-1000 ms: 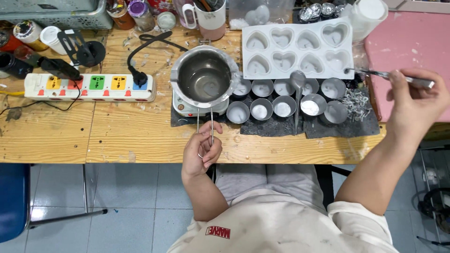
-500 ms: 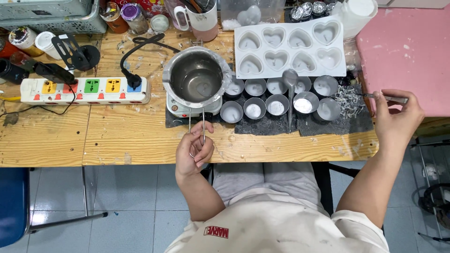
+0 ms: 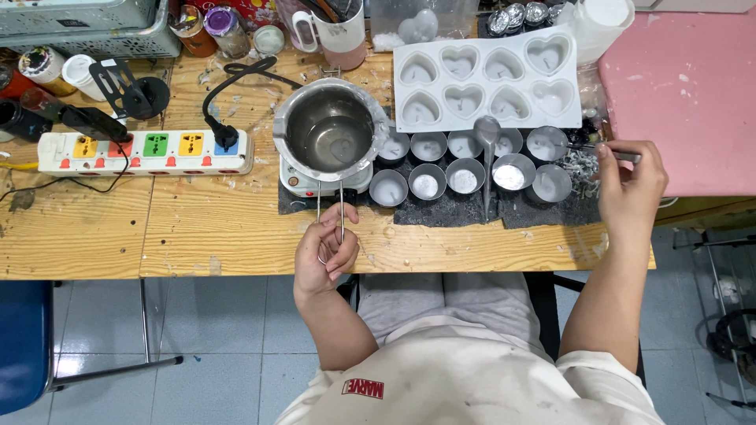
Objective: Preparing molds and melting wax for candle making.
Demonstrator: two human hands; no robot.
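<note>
1. Our wooden bench (image 3: 197, 236) is crowded: a power strip (image 3: 146, 152), a white heart mould (image 3: 484, 79) and small metal cups (image 3: 465, 175) filled with pale wax on a dark mat.
2. Our left hand (image 3: 324, 256) is closed around the wire handle (image 3: 331, 208) of the steel melting pot (image 3: 329, 130), which sits on a small hot plate (image 3: 315, 182) at bench centre.
3. Our right hand (image 3: 630, 189) pinches a thin metal tool (image 3: 598, 148), possibly tweezers, beside the cups.
4. We judge the pot rigid, likely hot and prone to slosh; the handle's far end is the safest hold.
</note>
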